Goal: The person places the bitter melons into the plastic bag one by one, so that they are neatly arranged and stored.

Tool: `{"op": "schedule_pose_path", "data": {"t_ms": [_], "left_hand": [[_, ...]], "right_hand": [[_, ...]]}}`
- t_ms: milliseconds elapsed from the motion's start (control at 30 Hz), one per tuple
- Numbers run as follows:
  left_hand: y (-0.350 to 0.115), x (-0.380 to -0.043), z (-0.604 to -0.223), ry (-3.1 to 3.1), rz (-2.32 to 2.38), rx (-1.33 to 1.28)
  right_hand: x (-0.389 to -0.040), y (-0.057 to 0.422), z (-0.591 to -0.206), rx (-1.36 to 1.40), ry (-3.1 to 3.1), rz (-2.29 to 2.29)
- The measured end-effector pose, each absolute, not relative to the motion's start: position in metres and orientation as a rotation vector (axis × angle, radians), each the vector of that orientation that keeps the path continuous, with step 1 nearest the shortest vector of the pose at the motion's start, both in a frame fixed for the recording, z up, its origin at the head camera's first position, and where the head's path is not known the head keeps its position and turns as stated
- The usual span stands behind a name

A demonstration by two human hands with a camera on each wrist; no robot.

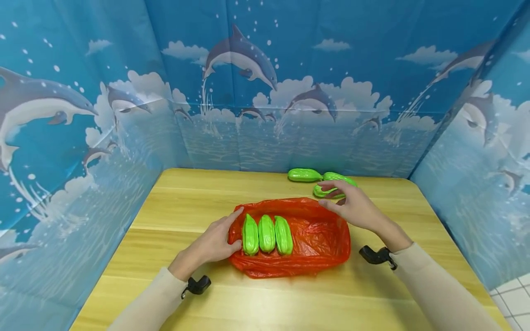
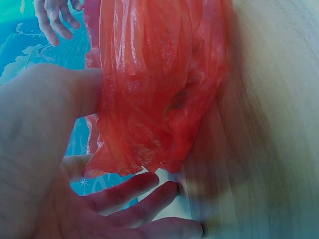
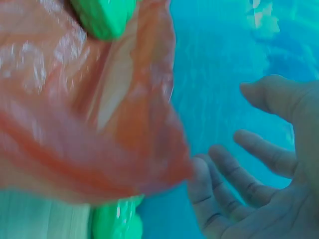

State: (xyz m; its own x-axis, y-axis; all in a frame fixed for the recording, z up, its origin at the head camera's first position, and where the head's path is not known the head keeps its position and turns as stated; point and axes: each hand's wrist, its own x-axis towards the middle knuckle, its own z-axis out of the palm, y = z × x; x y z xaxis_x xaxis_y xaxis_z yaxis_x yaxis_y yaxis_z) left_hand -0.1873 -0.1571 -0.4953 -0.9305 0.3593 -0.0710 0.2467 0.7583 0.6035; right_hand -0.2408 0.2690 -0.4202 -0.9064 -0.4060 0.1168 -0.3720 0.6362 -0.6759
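Note:
A thin red plastic bag (image 1: 316, 239) sits spread wide in an oblong, boxy shape on the table. In its left half, three glossy green, ridged gourd-like vegetables (image 1: 267, 233) lie side by side. My left hand (image 1: 217, 239) rests at the bag's left end, thumb and forefinger at its rim; in the left wrist view the other fingers (image 2: 132, 194) extend loosely beyond the plastic. Above the far right rim reaches my right hand (image 1: 349, 204), fingers spread and holding nothing. Just beyond it lies a green gourd (image 1: 323, 191), partly covered by the fingers.
Two more green gourds (image 1: 304, 174) lie end to end near the back edge of the wooden table (image 1: 186, 195). Dolphin-printed blue curtains (image 1: 265, 138) close off the back and both sides. Each wrist wears a black camera mount (image 1: 374, 255).

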Motion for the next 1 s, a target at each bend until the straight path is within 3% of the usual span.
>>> {"op": "schedule_pose_path", "data": {"t_ms": [1000], "left_hand": [[-0.16, -0.188, -0.496, 2.765, 0.934, 0.514]], "right_hand": [[-0.283, 0.339, -0.45, -0.483, 2.84, -1.055]]}}
